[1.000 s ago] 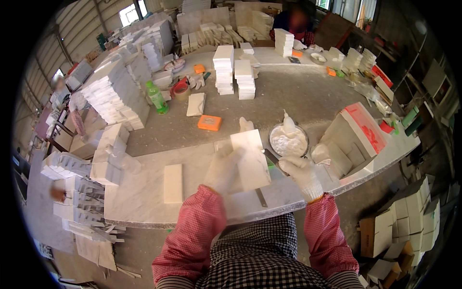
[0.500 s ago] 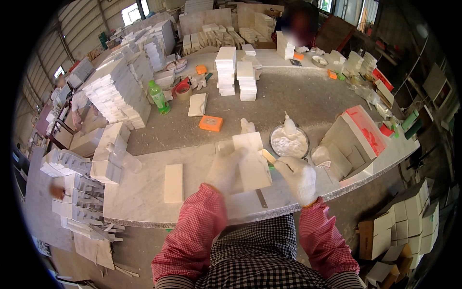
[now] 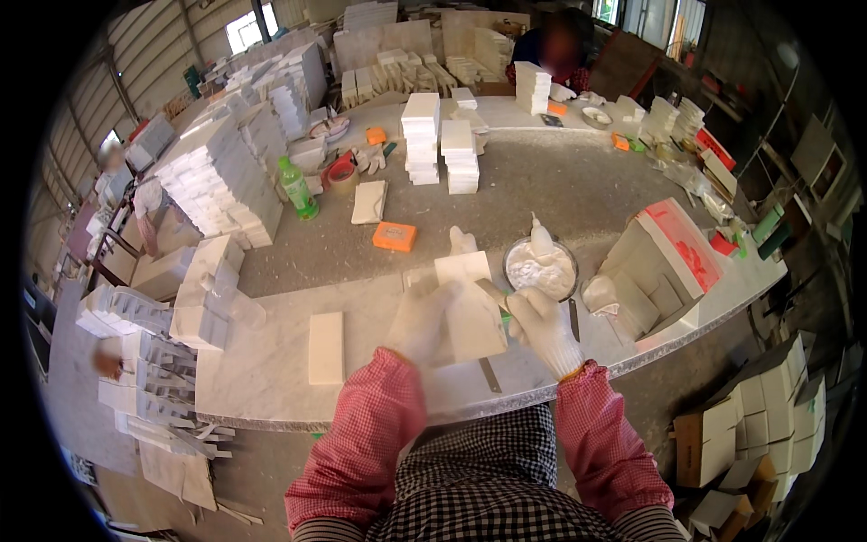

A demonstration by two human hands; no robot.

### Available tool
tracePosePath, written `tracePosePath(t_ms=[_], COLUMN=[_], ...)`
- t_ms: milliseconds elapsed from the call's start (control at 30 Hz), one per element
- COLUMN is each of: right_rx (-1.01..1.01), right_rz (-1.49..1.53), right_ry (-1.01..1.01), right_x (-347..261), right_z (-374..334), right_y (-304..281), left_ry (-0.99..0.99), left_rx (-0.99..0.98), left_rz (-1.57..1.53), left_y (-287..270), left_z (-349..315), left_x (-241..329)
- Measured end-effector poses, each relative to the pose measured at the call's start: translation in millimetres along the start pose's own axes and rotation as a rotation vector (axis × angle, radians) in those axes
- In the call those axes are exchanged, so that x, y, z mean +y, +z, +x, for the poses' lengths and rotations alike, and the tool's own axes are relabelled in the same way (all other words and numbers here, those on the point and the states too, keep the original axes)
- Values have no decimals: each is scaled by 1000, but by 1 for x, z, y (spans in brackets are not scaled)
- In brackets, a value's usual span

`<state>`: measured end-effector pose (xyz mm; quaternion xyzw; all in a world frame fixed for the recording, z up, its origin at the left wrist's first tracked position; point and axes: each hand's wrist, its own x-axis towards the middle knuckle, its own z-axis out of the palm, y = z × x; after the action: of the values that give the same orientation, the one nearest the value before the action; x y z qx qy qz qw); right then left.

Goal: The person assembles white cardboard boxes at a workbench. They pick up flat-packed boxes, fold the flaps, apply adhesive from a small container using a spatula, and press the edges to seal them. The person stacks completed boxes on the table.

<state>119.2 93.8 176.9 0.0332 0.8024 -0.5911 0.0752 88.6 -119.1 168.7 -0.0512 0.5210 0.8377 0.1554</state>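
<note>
My gloved left hand (image 3: 423, 318), smeared by motion, holds the left edge of a white stone tile (image 3: 479, 318) over the pale slab. Against the tile's right edge is a small flat scraper (image 3: 490, 291), pinched in my gloved right hand (image 3: 545, 327). The scraper's handle is mostly hidden by the fingers. Just beyond that hand sits a metal bowl (image 3: 511, 275) of white paste, with a white squeeze bottle (image 3: 541, 237) lying in it. A narrow metal strip (image 3: 490, 375) lies on the slab below the tile. Another white tile (image 3: 326, 348) lies to the left.
An open carton (image 3: 664, 262) stands at right beside a crumpled white cloth (image 3: 601, 294). Farther off are an orange box (image 3: 395, 237), a green bottle (image 3: 298, 188) and tile stacks (image 3: 421, 135). More blocks (image 3: 208, 294) line the left. Another person (image 3: 551, 54) is across the table.
My right hand has shifted slightly left with the scraper, whose angle against the tile has changed. A dark strip now shows to the right of that hand. My left hand stays at the tile.
</note>
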Motion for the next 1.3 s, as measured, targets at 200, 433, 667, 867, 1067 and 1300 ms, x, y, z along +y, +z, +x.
tracePosePath(t_ms=[200,433,667,867,1067,1300], right_rx=[-4,-7,50,453,531,453], right_rz=[-129,-112,40,-450,-1062,-1055], right_ry=[-94,-14,-155,-210,-302,-99], right_x=[8,6,3,55,92,52], right_z=[13,15,16,52,92,124], right_y=[2,3,3,-37,-74,-71], left_ry=[3,2,-5,-24,-11,35], left_rx=[-34,-22,28,21,-32,-16], left_rz=[-3,-31,28,24,-64,-2], left_y=[-1,2,0,-1,5,-3], left_z=[1,-2,-3,1,0,2], left_x=[-2,-1,-1,-2,0,-4])
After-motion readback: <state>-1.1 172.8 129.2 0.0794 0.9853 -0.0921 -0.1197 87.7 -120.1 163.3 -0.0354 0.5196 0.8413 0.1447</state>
